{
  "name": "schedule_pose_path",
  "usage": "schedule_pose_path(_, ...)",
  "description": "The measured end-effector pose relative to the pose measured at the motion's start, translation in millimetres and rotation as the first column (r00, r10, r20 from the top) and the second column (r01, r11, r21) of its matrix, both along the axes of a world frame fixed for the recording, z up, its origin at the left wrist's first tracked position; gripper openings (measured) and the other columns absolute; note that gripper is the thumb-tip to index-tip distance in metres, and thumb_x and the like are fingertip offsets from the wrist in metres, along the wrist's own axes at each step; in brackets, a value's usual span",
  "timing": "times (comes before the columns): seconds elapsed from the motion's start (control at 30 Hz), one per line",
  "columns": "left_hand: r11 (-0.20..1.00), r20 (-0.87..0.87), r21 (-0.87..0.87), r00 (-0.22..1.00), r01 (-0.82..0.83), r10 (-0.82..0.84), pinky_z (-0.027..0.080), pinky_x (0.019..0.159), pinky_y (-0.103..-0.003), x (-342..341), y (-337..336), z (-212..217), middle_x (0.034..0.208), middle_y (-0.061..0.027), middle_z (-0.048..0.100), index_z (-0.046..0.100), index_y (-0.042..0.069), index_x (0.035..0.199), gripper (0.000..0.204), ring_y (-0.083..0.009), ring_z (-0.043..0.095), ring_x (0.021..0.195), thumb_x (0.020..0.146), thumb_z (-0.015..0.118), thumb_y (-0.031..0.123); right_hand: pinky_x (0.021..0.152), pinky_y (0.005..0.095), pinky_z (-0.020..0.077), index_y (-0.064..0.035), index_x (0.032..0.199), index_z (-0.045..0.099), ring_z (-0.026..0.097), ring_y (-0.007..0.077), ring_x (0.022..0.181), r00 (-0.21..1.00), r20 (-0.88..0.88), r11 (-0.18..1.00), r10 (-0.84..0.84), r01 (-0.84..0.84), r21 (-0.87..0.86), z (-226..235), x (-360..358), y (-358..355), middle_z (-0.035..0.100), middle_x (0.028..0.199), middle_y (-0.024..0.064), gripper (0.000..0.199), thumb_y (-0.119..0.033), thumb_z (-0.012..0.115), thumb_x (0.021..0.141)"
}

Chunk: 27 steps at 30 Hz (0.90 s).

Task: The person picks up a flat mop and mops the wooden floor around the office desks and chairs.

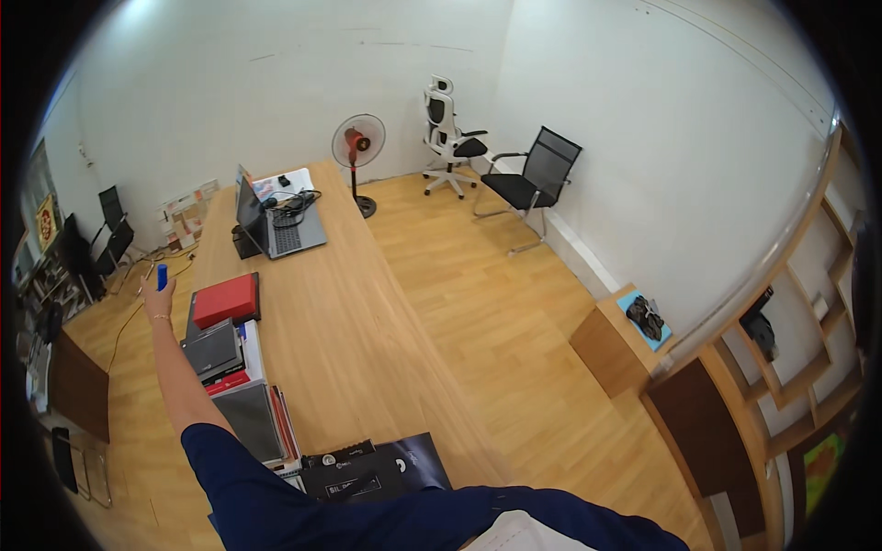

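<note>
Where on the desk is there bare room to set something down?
The desk is bare along its middle, before the laptop and right of the red box and stacked books. Crowded: left edge; far end, with cables.

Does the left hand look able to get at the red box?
Probably yes: the left hand is just left of the red box, whose top is uncovered, though the blue object held in that hand might hinder grasping.

1 standing fan (358,144), 1 laptop (288,240)
</note>
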<state>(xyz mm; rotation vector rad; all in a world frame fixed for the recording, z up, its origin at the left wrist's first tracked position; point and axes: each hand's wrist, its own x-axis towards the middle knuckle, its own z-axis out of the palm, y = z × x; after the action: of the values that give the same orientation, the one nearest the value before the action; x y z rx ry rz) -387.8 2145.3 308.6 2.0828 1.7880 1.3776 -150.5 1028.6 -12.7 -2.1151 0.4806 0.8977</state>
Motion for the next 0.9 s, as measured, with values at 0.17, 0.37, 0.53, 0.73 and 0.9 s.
schedule_pose_path(0.17,0.977,0.083,-0.089,0.979,0.195,-0.188,0.043,0.090,-0.040,-37.8,24.7,-36.5,0.114,-0.0232,0.058,0.048,0.000,0.126,0.073,-0.0360,0.056,0.106,0.073,0.070,0.046,0.062,0.0346,0.0508,-0.0016,0.107,0.058,0.062,0.0208,0.070,0.999,-0.008,0.998,0.038,-0.038,0.050,15.4,-16.6,10.5,0.065,0.084,0.0106,0.032,-0.026,0.057,0.086)
schedule_pose_path(0.37,0.985,0.062,-0.093,0.988,0.145,-0.140,0.045,0.071,-0.040,-61.4,-23.6,-22.6,0.088,-0.0184,0.063,0.058,0.001,0.103,0.052,-0.0317,0.062,0.083,0.079,0.064,0.047,0.062,0.0342,0.0508,-0.0026,0.109,0.058,0.061,0.0206,0.070,0.994,-0.002,0.988,0.113,-0.112,0.106,34.7,6.3,14.8,0.065,0.086,0.0103,0.033,-0.027,0.057,0.087)
schedule_pose_path(0.53,1.000,0.148,0.012,0.989,-0.013,0.011,0.043,0.063,-0.037,-147.7,-97.0,22.3,0.069,-0.0150,0.059,0.061,-0.002,0.087,0.046,-0.0274,0.053,0.063,0.082,0.062,0.044,0.060,0.0346,0.0505,-0.0091,0.116,0.056,0.062,0.0208,0.077,0.973,0.000,0.964,0.230,-0.228,-0.137,128.7,23.4,125.8,0.063,0.094,0.0091,0.036,-0.033,0.055,0.089)
schedule_pose_path(0.73,0.934,0.220,0.203,0.943,-0.294,0.248,0.041,0.059,-0.035,-293.4,-202.9,69.0,0.064,-0.0102,0.053,0.061,-0.004,0.084,0.049,-0.0174,0.046,0.059,0.082,0.065,0.045,0.062,0.0350,0.0514,-0.0103,0.118,0.055,0.062,0.0206,0.077,0.912,-0.087,0.905,0.402,-0.410,-0.117,109.7,62.6,141.7,0.064,0.095,0.0092,0.039,-0.036,0.056,0.088)
schedule_pose_path(0.9,0.968,0.599,-0.005,0.775,-0.250,0.203,0.035,0.054,-0.029,-419.7,-358.8,57.1,0.057,-0.0003,0.043,0.048,0.008,0.059,0.043,-0.0095,0.039,0.056,0.085,0.064,0.038,0.062,0.0349,0.0517,-0.0108,0.118,0.056,0.063,0.0203,0.077,0.796,-0.171,0.787,0.580,-0.602,-0.133,66.4,108.3,149.6,0.065,0.095,0.0086,0.040,-0.037,0.055,0.087)
